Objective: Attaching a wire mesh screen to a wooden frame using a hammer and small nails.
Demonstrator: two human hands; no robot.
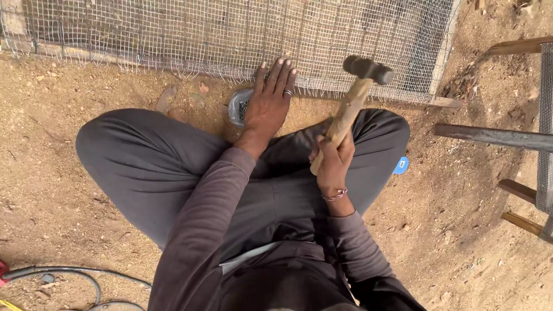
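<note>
Plastic bag [238, 107]: clear, crumpled, small dark pieces inside; on the dirt just left of the left hand's wrist.
Left hand [269, 101]: flat, fingers spread, pressing wire mesh [322, 34] onto its wooden frame [443, 101].
Right hand [332, 158]: fist closed round hammer [352, 103]; rough wooden handle, dark metal head raised over the mesh edge, right of left hand.
Ground [46, 167]: dry sandy soil.

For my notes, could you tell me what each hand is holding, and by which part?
The right hand grips a hammer by the lower end of its wooden handle. The left hand holds nothing; it lies flat, fingers on the edge of the mesh frame.
</note>
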